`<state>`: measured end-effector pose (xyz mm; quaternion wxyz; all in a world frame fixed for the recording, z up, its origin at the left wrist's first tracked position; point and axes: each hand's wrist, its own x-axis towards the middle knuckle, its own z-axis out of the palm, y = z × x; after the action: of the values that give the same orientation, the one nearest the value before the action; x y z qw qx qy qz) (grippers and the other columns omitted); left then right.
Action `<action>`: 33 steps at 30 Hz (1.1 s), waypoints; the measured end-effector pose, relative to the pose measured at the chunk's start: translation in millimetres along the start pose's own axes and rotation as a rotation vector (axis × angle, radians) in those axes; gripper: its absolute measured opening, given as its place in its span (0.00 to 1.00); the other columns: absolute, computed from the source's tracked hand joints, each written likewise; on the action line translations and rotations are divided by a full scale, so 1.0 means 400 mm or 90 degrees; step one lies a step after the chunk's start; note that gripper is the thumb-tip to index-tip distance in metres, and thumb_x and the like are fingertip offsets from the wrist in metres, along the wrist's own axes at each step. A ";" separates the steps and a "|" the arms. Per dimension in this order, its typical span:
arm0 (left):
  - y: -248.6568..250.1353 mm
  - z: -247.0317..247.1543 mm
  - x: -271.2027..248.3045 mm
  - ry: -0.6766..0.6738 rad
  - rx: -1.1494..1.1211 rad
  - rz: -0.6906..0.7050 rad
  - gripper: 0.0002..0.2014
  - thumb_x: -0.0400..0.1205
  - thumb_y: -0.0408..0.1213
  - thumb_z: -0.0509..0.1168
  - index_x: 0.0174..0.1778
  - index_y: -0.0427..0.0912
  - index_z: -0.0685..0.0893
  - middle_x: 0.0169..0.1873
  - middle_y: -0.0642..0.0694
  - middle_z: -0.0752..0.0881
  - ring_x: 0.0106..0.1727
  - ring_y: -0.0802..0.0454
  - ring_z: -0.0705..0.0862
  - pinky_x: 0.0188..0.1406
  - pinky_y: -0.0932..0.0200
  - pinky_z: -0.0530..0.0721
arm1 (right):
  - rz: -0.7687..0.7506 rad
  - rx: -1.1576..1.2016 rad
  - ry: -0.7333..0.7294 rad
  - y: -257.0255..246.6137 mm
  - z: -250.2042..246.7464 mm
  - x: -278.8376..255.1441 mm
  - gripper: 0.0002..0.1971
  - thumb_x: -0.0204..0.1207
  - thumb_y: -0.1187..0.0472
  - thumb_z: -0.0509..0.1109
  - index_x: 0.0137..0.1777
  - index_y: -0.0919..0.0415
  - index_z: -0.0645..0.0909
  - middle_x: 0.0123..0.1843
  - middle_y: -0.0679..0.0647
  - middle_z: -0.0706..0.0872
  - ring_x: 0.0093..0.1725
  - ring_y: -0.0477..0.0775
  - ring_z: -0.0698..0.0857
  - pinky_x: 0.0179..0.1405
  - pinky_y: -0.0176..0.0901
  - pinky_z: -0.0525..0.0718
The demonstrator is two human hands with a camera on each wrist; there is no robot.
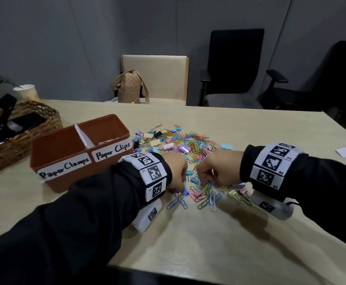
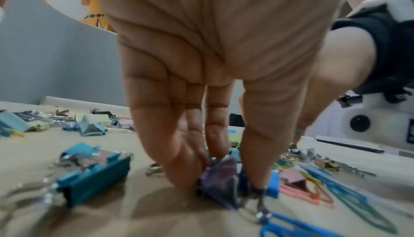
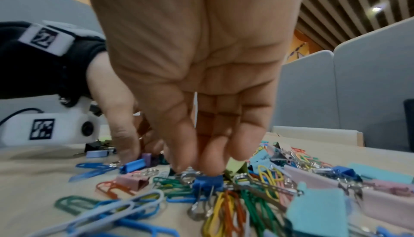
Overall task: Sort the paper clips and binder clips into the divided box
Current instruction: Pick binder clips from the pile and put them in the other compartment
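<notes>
Head view: both hands reach down into the clip pile [image 1: 180,145] on the surface [image 1: 188,233], right of the divided box [image 1: 81,151].

Left wrist view: the left hand [image 2: 212,81] pinches a purple binder clip [image 2: 220,182].

Right wrist view: the right hand [image 3: 197,81], fingers curled down, touches a blue binder clip [image 3: 208,183]; whether it grips is unclear.
</notes>
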<state>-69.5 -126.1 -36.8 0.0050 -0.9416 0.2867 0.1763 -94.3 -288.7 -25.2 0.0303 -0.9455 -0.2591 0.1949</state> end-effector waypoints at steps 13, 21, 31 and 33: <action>0.022 0.011 -0.014 0.020 -0.039 0.130 0.08 0.71 0.39 0.77 0.42 0.51 0.86 0.35 0.56 0.82 0.38 0.58 0.80 0.35 0.64 0.75 | -0.043 -0.036 -0.010 -0.005 0.053 -0.017 0.11 0.66 0.53 0.80 0.48 0.50 0.87 0.45 0.51 0.85 0.45 0.51 0.82 0.35 0.38 0.71; -0.012 -0.006 -0.008 0.026 -0.045 0.074 0.07 0.72 0.33 0.74 0.44 0.44 0.87 0.31 0.59 0.79 0.38 0.57 0.80 0.39 0.64 0.79 | -0.023 0.037 0.051 -0.003 0.034 -0.029 0.18 0.68 0.64 0.76 0.26 0.48 0.72 0.28 0.43 0.78 0.28 0.40 0.75 0.29 0.31 0.71; 0.006 0.009 -0.041 -0.049 0.021 0.011 0.16 0.68 0.48 0.79 0.43 0.40 0.90 0.37 0.48 0.88 0.38 0.53 0.83 0.28 0.64 0.75 | 0.092 0.078 0.060 0.028 0.003 -0.020 0.15 0.77 0.70 0.58 0.55 0.54 0.82 0.35 0.41 0.75 0.36 0.44 0.75 0.34 0.36 0.72; 0.015 0.015 -0.042 -0.061 0.047 0.000 0.18 0.67 0.49 0.79 0.44 0.39 0.91 0.41 0.45 0.90 0.41 0.51 0.85 0.29 0.63 0.78 | 0.076 0.039 0.040 0.015 0.011 -0.026 0.10 0.76 0.55 0.70 0.56 0.49 0.82 0.36 0.42 0.79 0.40 0.48 0.78 0.40 0.40 0.76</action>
<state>-87.9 -121.6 -36.4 0.0533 -0.9311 0.2927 0.2109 -101.4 -299.6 -26.5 0.0560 -0.9636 -0.1947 0.1744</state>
